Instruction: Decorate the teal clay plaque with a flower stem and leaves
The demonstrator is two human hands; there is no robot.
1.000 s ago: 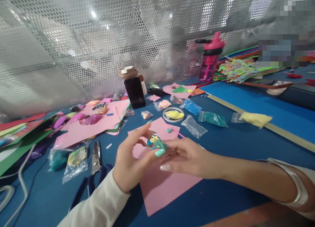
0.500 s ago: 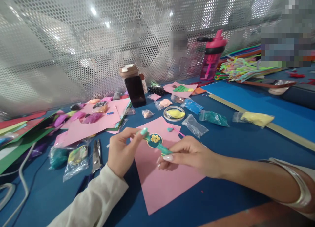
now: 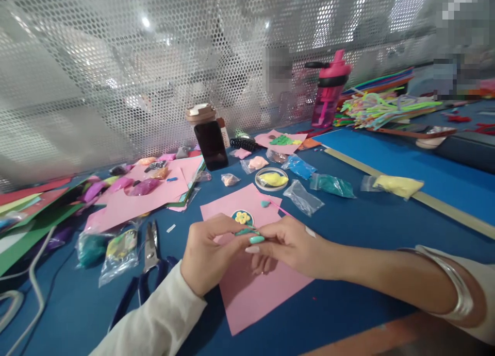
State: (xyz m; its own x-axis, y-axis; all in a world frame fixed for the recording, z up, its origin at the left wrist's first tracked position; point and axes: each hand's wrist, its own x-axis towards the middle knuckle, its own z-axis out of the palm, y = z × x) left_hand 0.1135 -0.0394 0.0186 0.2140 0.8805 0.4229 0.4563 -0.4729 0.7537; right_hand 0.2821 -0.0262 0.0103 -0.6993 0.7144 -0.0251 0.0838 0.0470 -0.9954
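Observation:
My left hand [image 3: 211,248] and my right hand [image 3: 290,245] meet above a pink paper sheet [image 3: 247,304], fingertips touching. Both are closed in a pinch on a piece of teal-green modelling clay [image 3: 244,232], mostly hidden by the fingers. Just beyond the fingertips lies a round dark-teal disc [image 3: 235,217] with a light rim, bearing a yellow flower [image 3: 243,217]. A thin pink tool [image 3: 279,207] rests on the sheet's far right part, with a bit of teal clay [image 3: 265,203] at its end.
Scissors [image 3: 150,253] and bagged teal clay [image 3: 91,250] lie left. Past the sheet are a round dish [image 3: 258,186] with yellow clay, a teal clay bag [image 3: 332,186], a phone [image 3: 212,147] against a cup [image 3: 201,112], and a pink bottle [image 3: 332,90].
My hands have come together; earlier they were apart, each pinching stretched green clay. My left hand moved right and down to meet the right. More of the scissors' handles now shows.

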